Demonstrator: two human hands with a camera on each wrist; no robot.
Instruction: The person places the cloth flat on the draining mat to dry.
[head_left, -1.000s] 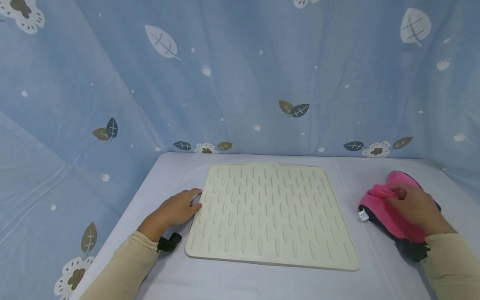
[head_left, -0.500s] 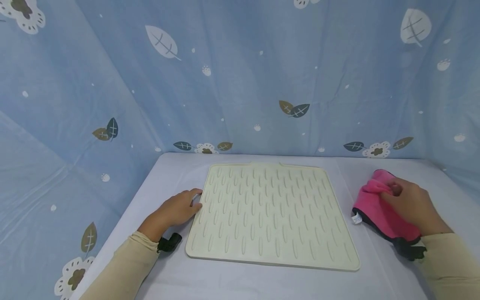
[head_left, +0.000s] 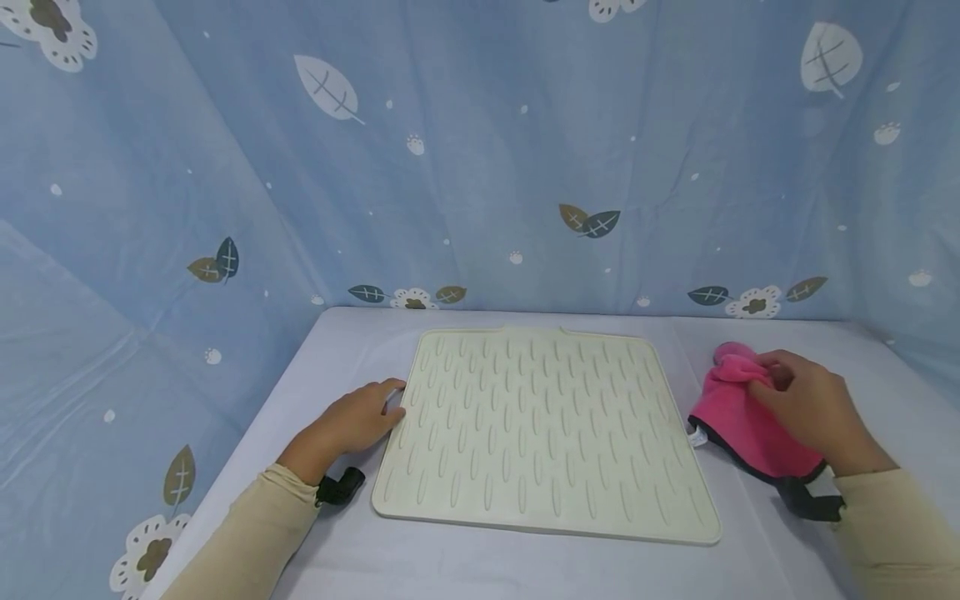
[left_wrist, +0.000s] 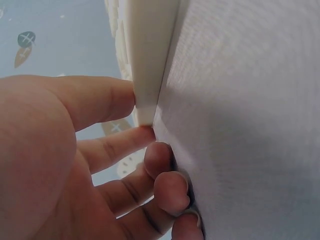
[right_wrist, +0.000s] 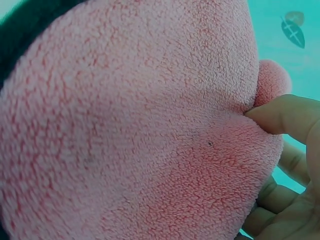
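Observation:
A cream mat with rows of raised oval ribs lies flat in the middle of the table. At its left edge rests my left hand; in the left wrist view the thumb and forefinger touch the mat's side, while the other fingertips rest on the white cloth. To the right of the mat, my right hand pinches a fluffy pink cloth with dark edging and a small white tag. Gathered folds run from the right thumb across the pink fabric in the right wrist view.
A white cover spreads over the table under everything. Behind and to the left hangs a blue curtain printed with leaves and flowers. Black camera mounts sit at both wrists.
My right hand has moved left toward the mat, bringing the pink cloth along, and its tag is now right by the mat's right edge. My left hand and the mat have stayed put.

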